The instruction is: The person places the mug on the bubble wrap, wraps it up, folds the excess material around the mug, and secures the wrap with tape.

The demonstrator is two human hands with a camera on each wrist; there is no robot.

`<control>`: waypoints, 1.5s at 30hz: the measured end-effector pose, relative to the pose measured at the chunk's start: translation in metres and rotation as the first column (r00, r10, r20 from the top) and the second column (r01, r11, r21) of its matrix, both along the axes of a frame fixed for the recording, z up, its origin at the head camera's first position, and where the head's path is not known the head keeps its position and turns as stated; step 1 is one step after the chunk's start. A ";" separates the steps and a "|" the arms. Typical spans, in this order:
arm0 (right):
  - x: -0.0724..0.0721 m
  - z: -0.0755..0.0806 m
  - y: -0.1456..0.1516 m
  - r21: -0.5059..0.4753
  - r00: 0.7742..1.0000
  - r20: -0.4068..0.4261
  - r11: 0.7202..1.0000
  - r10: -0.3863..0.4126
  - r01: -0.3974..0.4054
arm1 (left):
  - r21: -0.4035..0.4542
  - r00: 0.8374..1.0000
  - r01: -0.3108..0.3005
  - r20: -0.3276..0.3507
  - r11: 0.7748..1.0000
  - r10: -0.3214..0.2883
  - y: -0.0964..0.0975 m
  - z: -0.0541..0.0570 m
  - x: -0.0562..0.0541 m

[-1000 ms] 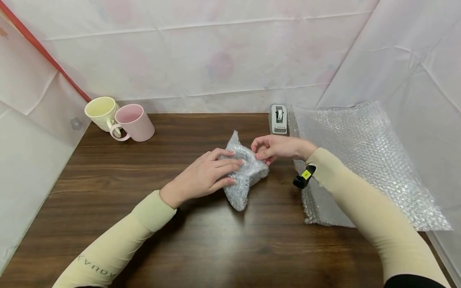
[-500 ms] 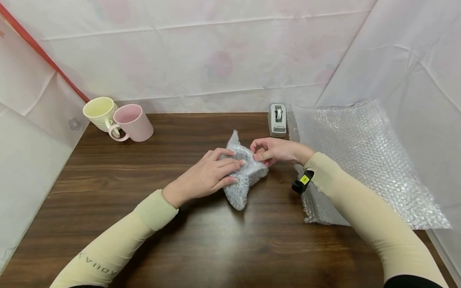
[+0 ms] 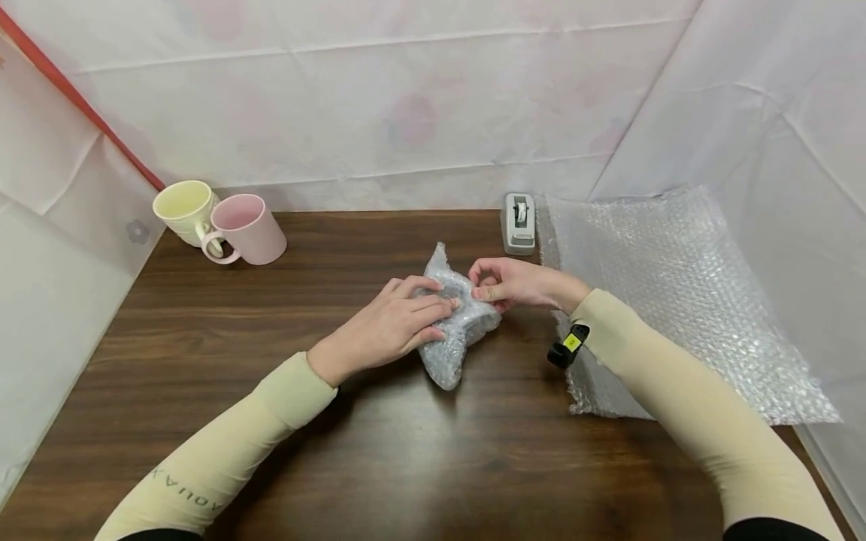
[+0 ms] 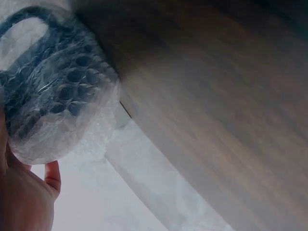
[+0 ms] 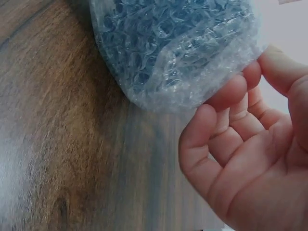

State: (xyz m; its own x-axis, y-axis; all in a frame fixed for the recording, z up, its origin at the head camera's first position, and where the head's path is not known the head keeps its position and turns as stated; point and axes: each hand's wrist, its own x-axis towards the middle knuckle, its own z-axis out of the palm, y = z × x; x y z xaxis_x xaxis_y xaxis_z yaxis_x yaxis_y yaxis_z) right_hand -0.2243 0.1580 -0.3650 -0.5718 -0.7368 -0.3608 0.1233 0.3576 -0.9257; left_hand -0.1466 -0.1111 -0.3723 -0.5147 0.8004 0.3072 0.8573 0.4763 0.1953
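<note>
A crumpled bundle of bubble wrap (image 3: 446,359) sits mid-table, a pointed end sticking up at the back and another toward the front. Through the plastic in the left wrist view, something dark blue with a loop-like part (image 4: 72,72) shows; its kind is unclear. My left hand (image 3: 386,323) rests on the bundle's left and top with fingers spread and nearly straight. At the right side, my right hand (image 3: 524,283) pinches the wrap's edge between thumb and fingers, the other fingers curled (image 5: 231,91) beneath in the right wrist view.
A yellow mug (image 3: 181,201) and a pink mug (image 3: 260,237) stand at the back left. A grey tape dispenser (image 3: 519,225) is at the back, right of centre. Flat sheets of bubble wrap (image 3: 683,278) cover the right side, partly under my right arm. Cloth walls enclose the table.
The hands keep nearly the same hold on the bundle. The right thumb and fingers shift only slightly at the wrap's edge, and the head view drifts a little.
</note>
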 end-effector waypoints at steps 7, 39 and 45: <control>0.004 0.002 0.005 0.059 0.964 -0.266 0.997 -0.029 0.046 | 0.041 0.999 -0.019 0.043 0.999 0.017 -0.002 0.004 0.005; 0.042 0.007 0.004 -0.063 0.955 -0.212 0.978 -0.206 0.196 | -0.100 0.998 -0.038 0.046 0.994 0.042 -0.001 0.026 0.024; 0.049 0.004 -0.004 -0.096 0.954 -0.182 0.970 -0.240 0.225 | -0.126 0.998 -0.064 -0.034 0.990 0.061 -0.002 0.023 0.027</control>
